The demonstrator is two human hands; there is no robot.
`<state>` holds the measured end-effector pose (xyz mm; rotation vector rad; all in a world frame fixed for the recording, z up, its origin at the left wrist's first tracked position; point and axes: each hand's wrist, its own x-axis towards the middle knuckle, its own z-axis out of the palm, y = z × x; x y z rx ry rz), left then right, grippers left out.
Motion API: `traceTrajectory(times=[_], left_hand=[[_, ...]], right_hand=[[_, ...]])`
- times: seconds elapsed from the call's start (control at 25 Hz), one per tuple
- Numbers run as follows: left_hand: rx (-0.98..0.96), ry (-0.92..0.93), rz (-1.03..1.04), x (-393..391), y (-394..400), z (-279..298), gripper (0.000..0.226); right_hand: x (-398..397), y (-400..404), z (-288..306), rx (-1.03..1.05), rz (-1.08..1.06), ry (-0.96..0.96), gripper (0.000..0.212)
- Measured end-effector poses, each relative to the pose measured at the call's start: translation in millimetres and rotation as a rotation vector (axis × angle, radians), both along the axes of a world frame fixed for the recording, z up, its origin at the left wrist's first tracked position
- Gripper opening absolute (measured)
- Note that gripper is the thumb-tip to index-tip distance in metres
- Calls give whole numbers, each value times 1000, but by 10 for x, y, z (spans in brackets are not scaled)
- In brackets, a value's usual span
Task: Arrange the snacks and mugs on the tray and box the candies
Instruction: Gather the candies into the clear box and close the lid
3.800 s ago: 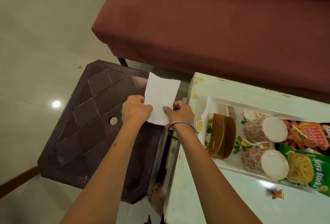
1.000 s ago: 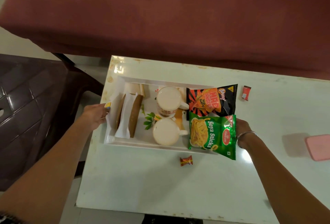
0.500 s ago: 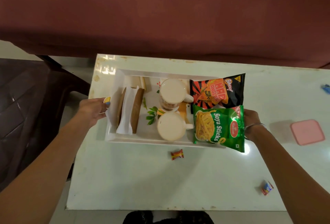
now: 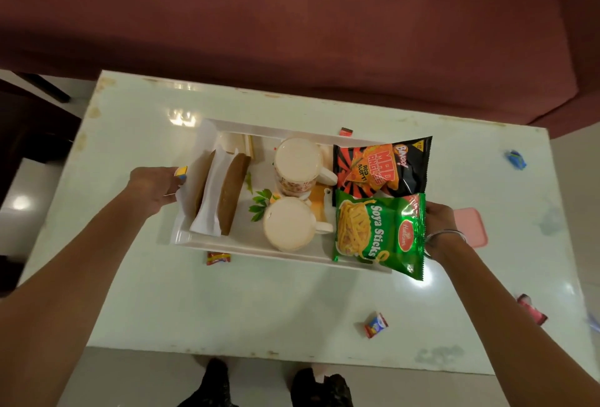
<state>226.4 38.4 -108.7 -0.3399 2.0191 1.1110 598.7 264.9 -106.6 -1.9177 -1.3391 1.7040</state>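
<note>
A white tray (image 4: 259,252) sits over the middle of the pale table (image 4: 259,309). On it are two floral mugs (image 4: 297,163) (image 4: 287,223), a black chips pack (image 4: 383,168), a green Soya Sticks pack (image 4: 380,234) and a brown napkin holder (image 4: 232,192) with a white napkin (image 4: 211,198). My left hand (image 4: 156,189) grips the tray's left end, thumb on the rim. At the tray's right end is my right hand (image 4: 438,224), its fingers hidden behind the green pack. A pink candy box (image 4: 472,226) lies just right of that hand.
Several wrapped candies lie loose on the table: a red one (image 4: 218,258) by the tray's front rim, one (image 4: 375,324) at the front, one (image 4: 346,131) behind the tray, a blue one (image 4: 515,159) and a red one (image 4: 532,309) at the right. A maroon sofa (image 4: 292,33) borders the far edge.
The napkin I held earlier now stands in the holder on the tray. Both hands have shifted the tray rightward, away from the table's left edge. The view has pulled back.
</note>
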Motion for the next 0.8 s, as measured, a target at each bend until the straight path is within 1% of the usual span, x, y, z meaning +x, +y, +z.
traceTrajectory(times=[0.08,0.28,0.32,0.36,0.44,0.48,0.52,0.6,0.68,0.76,0.8], left_hand=[[-1,3,13,70,51,-12,14],[-21,-10,-5,289,94,-158,21],[-23,-17,9,297,78,-180,19],[-23,-15,25,298,69,-225,17],[-20,-5,49,312,58,-264,16],[-23,3,57,325,56,-262,16],[-24,6,57,315,52,-286,17],[-18,-6,58,302,37,-299,15],[-18,-9,49,290,37,-298,8],[-28,-1,38,284,46,-298,25],[-31,3,36,290,51,-282,28]], right_hand=[[103,62,-24,-79,-123,104,30],[184,145,-121,-137,-245,130,27],[171,159,-138,-119,-230,103,25],[170,188,-178,-72,-150,38,22],[161,213,-231,97,142,-206,13],[155,209,-241,167,236,-308,11],[140,205,-235,205,281,-364,10],[112,196,-226,221,290,-405,8],[79,198,-222,224,297,-444,8],[54,204,-233,225,310,-478,17],[45,204,-230,223,307,-495,21]])
